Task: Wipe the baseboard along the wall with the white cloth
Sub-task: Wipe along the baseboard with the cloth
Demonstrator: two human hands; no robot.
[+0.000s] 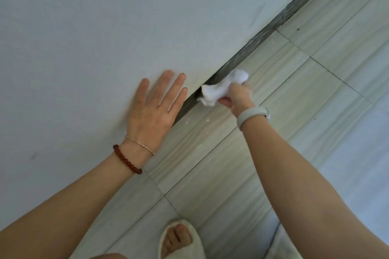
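Two hands in view, one working, one bracing; right hand has its grip clamped on the white cloth, which is bunched into a wad, thumb under and fingers curled over the top; the cloth sticks out past the fingers on both sides; its wall-side edge is pressed against the baseboard, the dark strip where wall meets floor; contact looks to be on the face and upper lip of the strip, though the exact line of contact is hidden by the wad; left hand holds nothing, fingers spread apart, palm flat on the wall just beside the cloth, apparently taking body weight; pale band on the right wrist, red bead bracelet and thin chain on the left; small white flecks lie on the floor tiles near the strip, below the hands; one foot in an open-toed slipper at the bottom edge; judgement: wiping stroke is in hand, partway along the run; the long stretch of baseboard toward the upper right looks mottled, likely not yet wiped; next move calls for sliding the wad along the strip in that direction with steady pressure into the wall, and shifting the bracing palm and feet to follow
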